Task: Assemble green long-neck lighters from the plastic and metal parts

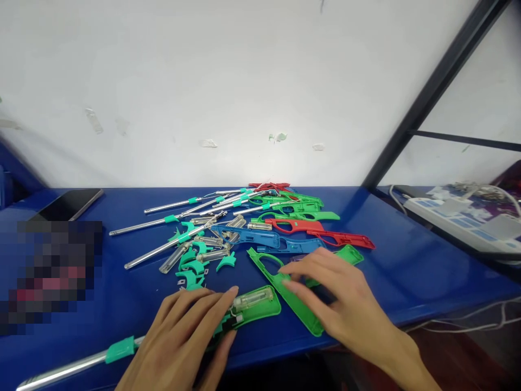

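Observation:
My left hand (183, 331) is closed over a partly assembled long-nosed lighter at the table's front edge. From it stick out a green half-casing (266, 309) with a clear fuel tank (256, 297), and, to the left, a metal tube (65, 372) with a teal collar (120, 350). The hand hides the lighter's middle. Just to the right, my right hand (342, 298) pinches a loose green half-casing (299, 301) near its trigger loop, thumb and fingertips together on its edge. Another green half-casing (350, 255) lies partly hidden behind that hand.
Blue half-casings (252, 237), red half-casings (344, 239), teal triggers (195, 266), clear tanks (173, 258) and metal tubes (138, 227) lie piled on the blue table (134, 298). A phone (67, 205) lies back left. At right are a black frame post (427, 98) and power strips (459, 220).

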Available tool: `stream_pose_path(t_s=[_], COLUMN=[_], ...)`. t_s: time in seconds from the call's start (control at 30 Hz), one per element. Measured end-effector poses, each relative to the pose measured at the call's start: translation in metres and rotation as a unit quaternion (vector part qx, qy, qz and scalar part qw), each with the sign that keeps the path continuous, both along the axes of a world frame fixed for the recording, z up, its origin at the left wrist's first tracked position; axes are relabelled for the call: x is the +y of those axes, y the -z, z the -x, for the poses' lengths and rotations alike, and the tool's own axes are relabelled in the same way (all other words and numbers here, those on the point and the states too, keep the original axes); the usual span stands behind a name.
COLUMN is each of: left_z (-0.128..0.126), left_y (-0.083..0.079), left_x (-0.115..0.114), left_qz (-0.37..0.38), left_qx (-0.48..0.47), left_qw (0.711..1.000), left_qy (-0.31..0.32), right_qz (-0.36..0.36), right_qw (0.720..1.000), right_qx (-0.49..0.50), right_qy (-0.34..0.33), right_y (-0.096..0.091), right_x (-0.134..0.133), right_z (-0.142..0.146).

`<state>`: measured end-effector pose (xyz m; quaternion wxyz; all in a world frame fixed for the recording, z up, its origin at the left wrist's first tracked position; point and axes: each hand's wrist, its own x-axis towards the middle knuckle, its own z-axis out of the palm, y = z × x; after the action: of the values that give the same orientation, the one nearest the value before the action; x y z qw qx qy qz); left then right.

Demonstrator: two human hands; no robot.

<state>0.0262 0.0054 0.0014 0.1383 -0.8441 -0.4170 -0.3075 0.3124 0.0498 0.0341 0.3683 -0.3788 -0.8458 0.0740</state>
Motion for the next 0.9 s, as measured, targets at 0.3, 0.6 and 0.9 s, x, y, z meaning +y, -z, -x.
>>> stream_pose_path(t_s=[0.3,0.6,0.9], left_z=[-0.004,-0.007,-0.009], left_y=[-0.005,-0.008,-0.007], left_x=[-0.004,-0.005,-0.006], left_qz=[0.000,0.000,0.009], left_qx=[-0.006,0.003,0.005], left_qw=[1.000,1.000,1.000], left_qy=[-0.007,-0.016,-0.021], right_qz=[0.031,0.023,0.030], right_qw=[0.978,0.977,0.973], right_qx=[-0.151,-0.156,-0.182], right_qy=[-0.143,-0.142,-0.140], right_y=[-0.008,-0.013,-0.021], right_x=[0.014,0.013,0.017], right_z=[0.032,0.029,0.025])
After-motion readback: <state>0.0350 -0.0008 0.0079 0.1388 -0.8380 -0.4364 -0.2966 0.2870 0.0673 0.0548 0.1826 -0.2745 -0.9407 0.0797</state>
